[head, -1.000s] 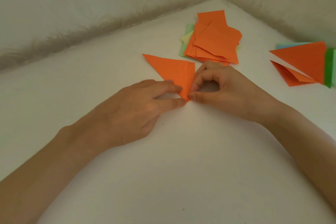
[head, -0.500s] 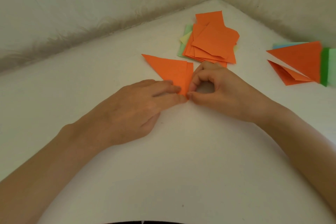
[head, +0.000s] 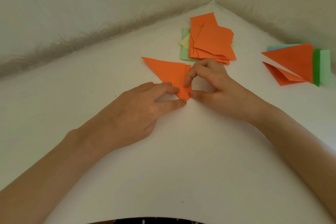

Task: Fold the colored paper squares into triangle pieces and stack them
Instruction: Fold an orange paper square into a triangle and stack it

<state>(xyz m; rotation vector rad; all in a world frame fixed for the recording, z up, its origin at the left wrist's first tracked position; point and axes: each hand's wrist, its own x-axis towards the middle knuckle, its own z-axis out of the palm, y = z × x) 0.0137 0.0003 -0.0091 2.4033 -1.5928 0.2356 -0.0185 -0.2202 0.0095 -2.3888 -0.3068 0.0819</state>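
Orange triangle (head: 169, 72): long axis far-left to near, narrow tip toward person. Left hand (head: 141, 109): straight fingers pressing that tip. Right hand (head: 214, 89): forefinger, thumb pinching its right fold

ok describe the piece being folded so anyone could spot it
On the white table, look nearer than the stack of orange paper squares in the far corner. The lone orange paper triangle lies there, tip under fingers of the left hand and right hand; other folded orange triangles sit piled at right.
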